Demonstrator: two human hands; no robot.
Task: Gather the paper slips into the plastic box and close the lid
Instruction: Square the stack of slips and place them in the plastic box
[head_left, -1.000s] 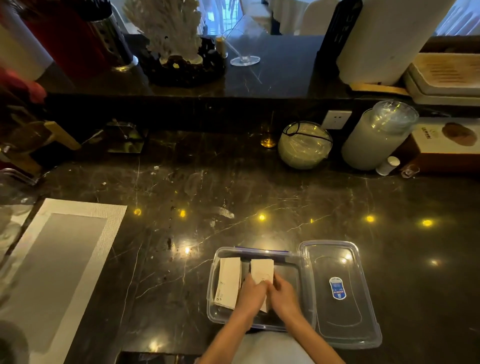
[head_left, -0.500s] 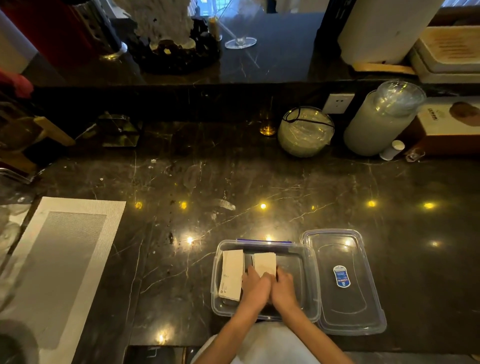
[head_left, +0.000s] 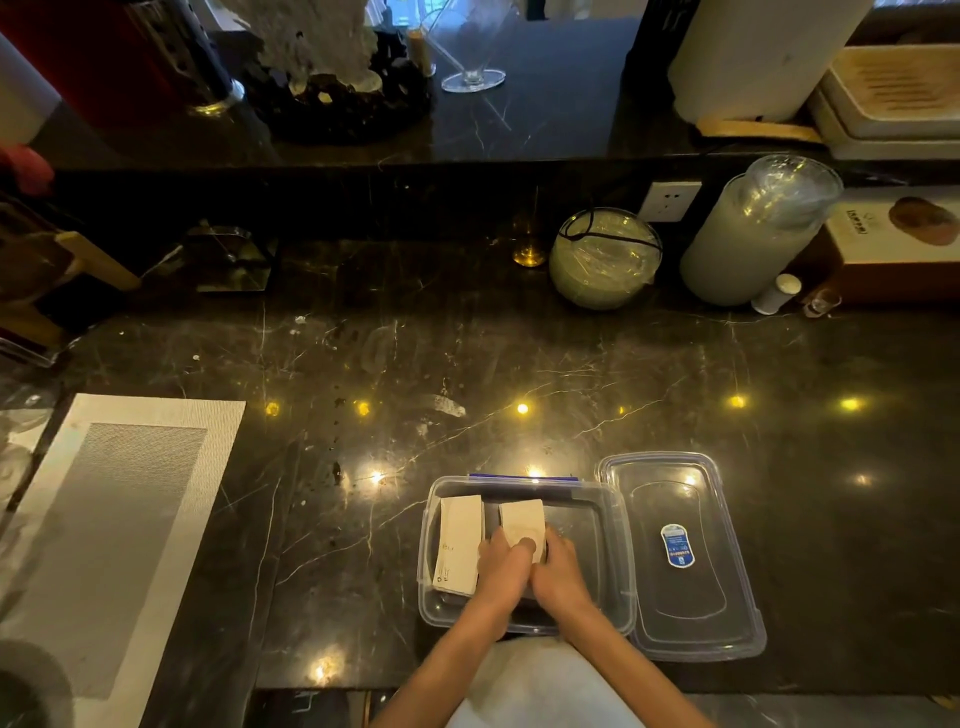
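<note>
Since a second ago both hands have settled lower onto the second stack. In the clear rectangular plastic box (head_left: 613, 519), the left hand (head_left: 506, 569) and right hand (head_left: 561, 571) pinch the pale paper slips (head_left: 522, 522); the transparent lid (head_left: 680, 613) lies just right, lengthwise, nearer the right hand.

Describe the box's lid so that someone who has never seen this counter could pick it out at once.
On the dark marble counter, look at the near edge, where both hands reach into a clear plastic box. The lid lies flat right beside that box, on its right. It is clear like the box, but shallow, empty, and marked by a small blue sticker.
</note>
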